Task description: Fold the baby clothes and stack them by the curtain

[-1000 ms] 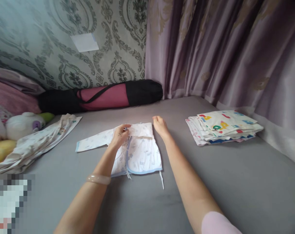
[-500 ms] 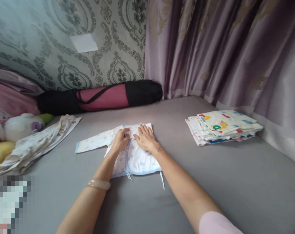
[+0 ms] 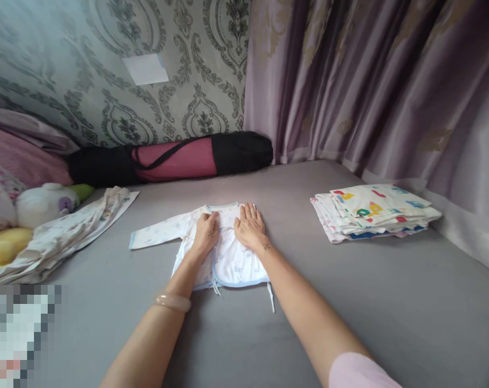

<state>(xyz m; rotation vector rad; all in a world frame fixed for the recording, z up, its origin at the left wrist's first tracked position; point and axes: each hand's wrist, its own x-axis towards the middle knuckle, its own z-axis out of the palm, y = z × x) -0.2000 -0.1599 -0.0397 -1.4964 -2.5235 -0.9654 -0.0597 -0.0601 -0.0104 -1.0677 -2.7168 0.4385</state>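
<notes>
On the grey bed [image 3: 349,302], near its middle, a white baby shirt [image 3: 232,264] lies flat. The left hand [image 3: 206,231] and right hand [image 3: 250,227] rest side by side on its chest, palms down, gripping nothing. It looks like a smoothing step; the outstretched sleeve [image 3: 157,234] seems to want folding inward.

My hands, two: left hand [image 3: 206,233], right hand [image 3: 250,226]. One baby shirt [image 3: 236,264], one folded stack [image 3: 373,211], one rolled mat [image 3: 175,160], one bracelet [image 3: 172,302].
</notes>
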